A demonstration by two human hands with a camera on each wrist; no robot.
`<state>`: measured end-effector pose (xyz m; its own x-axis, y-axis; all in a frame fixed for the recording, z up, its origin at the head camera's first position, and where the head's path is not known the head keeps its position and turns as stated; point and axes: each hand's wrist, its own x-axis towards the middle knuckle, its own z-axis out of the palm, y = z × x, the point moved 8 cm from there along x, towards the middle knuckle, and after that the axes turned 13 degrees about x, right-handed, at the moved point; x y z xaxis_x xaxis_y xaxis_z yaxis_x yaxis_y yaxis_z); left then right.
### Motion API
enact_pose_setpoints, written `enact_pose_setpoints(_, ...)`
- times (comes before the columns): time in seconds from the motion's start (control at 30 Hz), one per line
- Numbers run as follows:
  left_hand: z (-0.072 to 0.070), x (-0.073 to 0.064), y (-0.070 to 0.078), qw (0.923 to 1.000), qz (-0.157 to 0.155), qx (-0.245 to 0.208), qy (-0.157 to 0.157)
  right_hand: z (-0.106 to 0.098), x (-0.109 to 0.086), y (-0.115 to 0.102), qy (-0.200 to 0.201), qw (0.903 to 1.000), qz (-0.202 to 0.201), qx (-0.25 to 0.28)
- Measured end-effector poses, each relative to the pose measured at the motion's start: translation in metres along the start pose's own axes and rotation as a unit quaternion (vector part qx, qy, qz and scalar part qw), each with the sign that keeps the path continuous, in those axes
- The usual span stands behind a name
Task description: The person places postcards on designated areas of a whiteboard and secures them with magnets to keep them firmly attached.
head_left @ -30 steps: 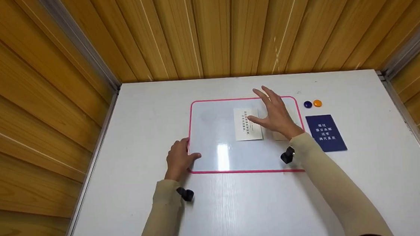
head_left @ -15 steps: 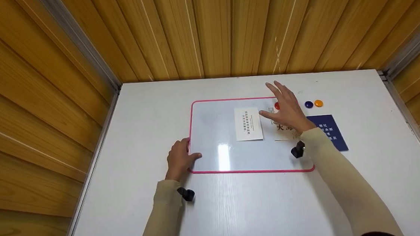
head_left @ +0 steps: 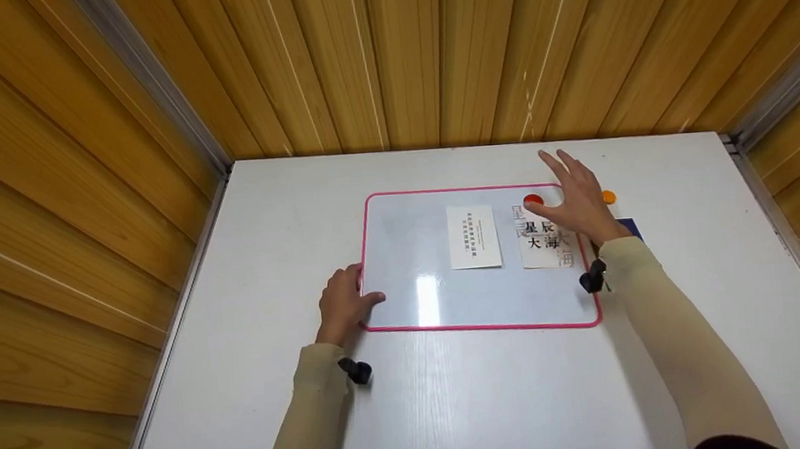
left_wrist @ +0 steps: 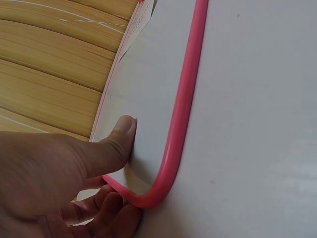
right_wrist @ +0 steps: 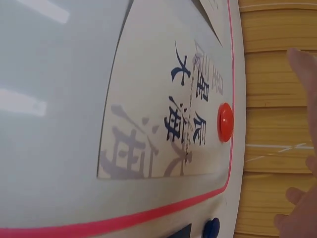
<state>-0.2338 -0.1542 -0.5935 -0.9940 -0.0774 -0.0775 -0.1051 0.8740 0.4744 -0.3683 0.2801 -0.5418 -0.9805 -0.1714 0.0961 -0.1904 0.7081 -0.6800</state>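
My left hand [head_left: 340, 304] grips the left edge of a pink-framed whiteboard [head_left: 394, 243] lying on the table. In the left wrist view its thumb [left_wrist: 119, 141] presses the board's face while the other fingers curl around the frame near a corner. On the board's right part is a pale card [head_left: 538, 255] with large dark characters, and a red round magnet [right_wrist: 226, 122] sits at its top edge. A white card [head_left: 474, 247] with small lines of text lies left of it. With fingers spread and holding nothing, my right hand [head_left: 579, 200] hovers over the board's right edge.
An orange magnet [head_left: 609, 197] shows just right of the right hand, and a dark blue magnet [right_wrist: 212, 228] in the right wrist view. The right wrist mostly covers a dark blue card [head_left: 631, 226] on the white table [head_left: 285, 212]. Wood-patterned walls [head_left: 401, 60] enclose the table.
My right hand has drawn away to the right across the board, uncovering the red magnet and the pale card. The left hand has kept its grip on the whiteboard.
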Motion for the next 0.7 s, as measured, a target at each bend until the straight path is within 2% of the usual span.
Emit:
enact_pose_setpoints(0.17, -0.001, -0.001, 0.001, 0.9999, 0.008, 0.006, 0.003, -0.009, -0.004, 0.011, 0.020, 0.9997, -0.003, 0.013)
enact_pose_setpoints(0.27, -0.001, -0.001, 0.002, 0.9999, 0.011, 0.007, 0.002, -0.013, -0.006, 0.018, 0.026, 0.9994, 0.009, 0.022)
enact_pose_setpoints(0.7, -0.001, -0.001, 0.001, 1.0000, 0.006, 0.001, 0.001, -0.027, -0.012, 0.046, 0.021, 0.9983, 0.053, 0.009)
